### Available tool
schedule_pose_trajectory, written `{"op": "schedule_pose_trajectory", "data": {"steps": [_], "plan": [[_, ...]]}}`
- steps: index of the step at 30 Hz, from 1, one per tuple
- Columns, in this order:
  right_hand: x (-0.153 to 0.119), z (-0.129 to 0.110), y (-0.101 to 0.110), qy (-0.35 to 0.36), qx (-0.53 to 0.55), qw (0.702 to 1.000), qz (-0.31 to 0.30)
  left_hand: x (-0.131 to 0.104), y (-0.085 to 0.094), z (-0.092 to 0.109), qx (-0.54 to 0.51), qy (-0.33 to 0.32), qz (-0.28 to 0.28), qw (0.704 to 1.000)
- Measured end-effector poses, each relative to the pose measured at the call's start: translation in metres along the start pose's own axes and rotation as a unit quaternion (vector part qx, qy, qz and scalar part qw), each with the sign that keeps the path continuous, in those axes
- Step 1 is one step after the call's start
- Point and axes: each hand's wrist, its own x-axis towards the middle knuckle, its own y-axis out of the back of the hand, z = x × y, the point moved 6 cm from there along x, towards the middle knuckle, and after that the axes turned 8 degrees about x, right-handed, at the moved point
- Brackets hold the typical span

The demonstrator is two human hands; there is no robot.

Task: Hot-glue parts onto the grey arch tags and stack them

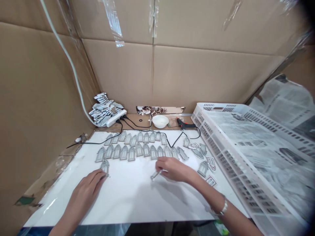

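My left hand [86, 189] rests at the left of the white tabletop [118, 203]. Its thumb and fingertips pinch the lower edge of a grey arched, window-shaped piece [105, 166], which lies on the table. Above the middle of the table, my right hand [172, 168] is closed on another grey arched piece [156, 175], tilted and seen nearly edge-on; the fingers hide part of it. Beyond both hands, similar pieces [131, 153] lie in two rows. Several loose ones [203, 168] are scattered to the right, some showing a white face with dark outlines.
A white plastic crate [221, 144] lined with newspaper borders the right side. At the back are a white bowl [160, 121], a glue gun [185, 124] with its cord on the table, a power strip [116, 118] and a heaped stack of pieces [104, 108]. Cardboard walls surround the table.
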Motion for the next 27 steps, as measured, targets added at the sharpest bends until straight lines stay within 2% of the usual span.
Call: {"op": "schedule_pose_trajectory", "data": {"steps": [2,4,7,14,18,21,23,25,27], "plan": [[0.026,-0.016,-0.022,0.053,-0.059,0.997,0.025,0.004,-0.002,0.0,-0.001,-0.006,0.006,1.0],[0.046,-0.029,-0.043,0.103,-0.099,0.989,0.022,0.006,-0.005,-0.001,-0.004,-0.014,0.006,1.0],[0.069,-0.041,-0.063,0.154,-0.128,0.979,0.025,0.005,-0.006,-0.001,-0.007,-0.024,0.002,1.0],[0.112,-0.058,-0.075,0.224,-0.141,0.964,0.021,0.006,0.001,0.001,-0.01,-0.022,0.008,1.0],[0.124,-0.064,-0.064,0.233,-0.135,0.963,0.03,0.011,0.006,0.003,-0.019,-0.01,-0.007,1.0],[0.111,-0.057,-0.032,0.198,-0.104,0.973,0.054,0.014,0.01,0.007,-0.02,-0.007,-0.017,1.0],[0.083,-0.038,0.001,0.117,-0.072,0.987,0.084,0.015,0.012,0.013,-0.024,-0.022,-0.025,0.999],[0.039,-0.008,0.03,0.004,-0.04,0.995,0.089,0.015,0.01,0.019,-0.035,-0.049,-0.032,0.998],[-0.02,0.028,0.049,-0.13,-0.015,0.989,0.074,0.014,0.007,0.025,-0.046,-0.078,-0.033,0.995]]}}
